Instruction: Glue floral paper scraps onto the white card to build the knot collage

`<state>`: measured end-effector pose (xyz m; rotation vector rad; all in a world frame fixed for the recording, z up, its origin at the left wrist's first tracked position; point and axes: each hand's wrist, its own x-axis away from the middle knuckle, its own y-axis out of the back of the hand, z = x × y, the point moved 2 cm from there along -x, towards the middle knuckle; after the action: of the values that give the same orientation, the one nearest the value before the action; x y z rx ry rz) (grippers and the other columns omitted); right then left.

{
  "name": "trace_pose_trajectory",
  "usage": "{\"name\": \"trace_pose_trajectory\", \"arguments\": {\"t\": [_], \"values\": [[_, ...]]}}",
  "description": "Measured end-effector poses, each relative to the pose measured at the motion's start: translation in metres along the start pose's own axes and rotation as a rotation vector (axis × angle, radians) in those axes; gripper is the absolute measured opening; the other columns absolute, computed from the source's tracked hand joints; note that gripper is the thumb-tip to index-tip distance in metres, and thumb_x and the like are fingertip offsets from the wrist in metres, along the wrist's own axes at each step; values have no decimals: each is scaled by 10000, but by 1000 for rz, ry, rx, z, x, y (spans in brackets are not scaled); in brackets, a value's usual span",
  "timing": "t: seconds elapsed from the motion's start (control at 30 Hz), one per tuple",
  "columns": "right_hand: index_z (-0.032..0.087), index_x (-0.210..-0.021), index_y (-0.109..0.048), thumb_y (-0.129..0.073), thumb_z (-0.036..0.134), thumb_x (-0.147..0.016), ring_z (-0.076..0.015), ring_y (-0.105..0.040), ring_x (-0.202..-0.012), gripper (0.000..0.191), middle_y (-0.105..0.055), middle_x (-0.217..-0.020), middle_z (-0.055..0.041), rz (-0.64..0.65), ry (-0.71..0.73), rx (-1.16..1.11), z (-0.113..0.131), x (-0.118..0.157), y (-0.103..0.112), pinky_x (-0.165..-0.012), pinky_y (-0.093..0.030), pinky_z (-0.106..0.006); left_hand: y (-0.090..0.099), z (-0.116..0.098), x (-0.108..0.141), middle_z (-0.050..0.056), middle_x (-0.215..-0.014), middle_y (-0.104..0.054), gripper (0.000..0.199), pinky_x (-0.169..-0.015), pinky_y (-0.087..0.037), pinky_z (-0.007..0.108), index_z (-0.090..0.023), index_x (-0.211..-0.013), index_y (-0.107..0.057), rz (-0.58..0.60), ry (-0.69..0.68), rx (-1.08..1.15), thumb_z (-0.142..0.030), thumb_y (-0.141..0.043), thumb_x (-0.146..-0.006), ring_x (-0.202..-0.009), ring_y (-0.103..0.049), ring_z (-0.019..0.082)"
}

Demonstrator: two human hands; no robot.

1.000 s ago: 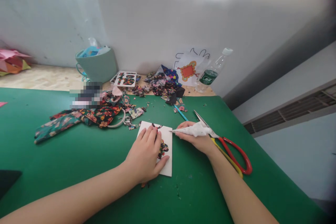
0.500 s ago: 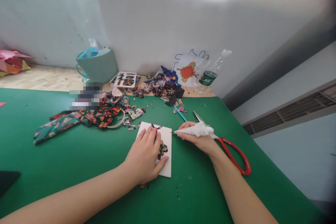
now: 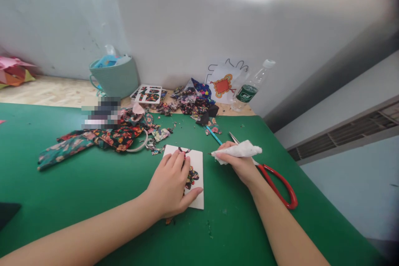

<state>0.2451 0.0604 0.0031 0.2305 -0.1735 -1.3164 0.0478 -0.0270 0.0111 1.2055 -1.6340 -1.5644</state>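
My left hand [image 3: 173, 181] lies flat on a white card [image 3: 198, 199], fingers stretched out and thumb apart. Dark floral fabric pieces [image 3: 192, 176] show on the card, partly hidden under the palm and fingers. To the right of the card, my right hand [image 3: 240, 164] pinches a thin pointed tool wrapped in white tissue [image 3: 243, 149]. Its dark tip aims left at the card and stays apart from its edge. Under and behind the right hand lie red-handled scissors [image 3: 277, 183], blades partly covered. A blue stick [image 3: 214, 135] lies just beyond.
Floral cloth [image 3: 115, 137] and scraps [image 3: 160, 134] lie on the green mat [image 3: 93, 191]. Behind are a teal basket [image 3: 115, 77], a patterned card [image 3: 149, 94], a fabric pile [image 3: 195, 97], a drawing [image 3: 222, 87] and a plastic bottle [image 3: 247, 91] against the wall.
My right hand has drawn slightly right with the wrapped tool, so its tip sits farther from the card. My left hand holds its place on the card.
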Motion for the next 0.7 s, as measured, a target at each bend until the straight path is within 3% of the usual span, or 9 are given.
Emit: {"name": "trace_pose_trajectory", "arguments": {"t": [0.1,0.37,0.53,0.7], "values": [[201,-790,-524,-658,345,-656,-109,-504,-561,238,-545,-654,19,-101,17,29,3,1,-6,-521,-406,-232,4,1,-1,183,-1176,-457,683,-928,-269,472,-92,-1229,-431,-5,19,-2,-603,-326,-789,-1111,-379,331],[188,-792,-587,-593,350,-712,-167,-582,-736,181,-620,-806,-35,-54,106,128,15,6,-30,-659,-461,-275,5,1,-3,168,-1042,-491,680,-886,-275,488,-100,-1218,-455,-13,58,-43,-608,-294,-795,-977,-416,313],[178,-743,-578,-605,357,-693,-154,-568,-639,188,-614,-707,-25,-111,80,210,15,7,-34,-578,-443,-260,4,2,-4,161,-1028,-480,609,-912,-271,471,-95,-1201,-468,-32,48,-28,-543,-348,-807,-1002,-402,307],[181,-729,-597,-606,357,-686,-146,-560,-606,182,-629,-683,-22,-65,81,243,13,7,-36,-543,-430,-252,2,3,-4,147,-1015,-483,570,-891,-303,471,-119,-1194,-463,-73,38,-9,-528,-360,-809,-1010,-404,306]]}}
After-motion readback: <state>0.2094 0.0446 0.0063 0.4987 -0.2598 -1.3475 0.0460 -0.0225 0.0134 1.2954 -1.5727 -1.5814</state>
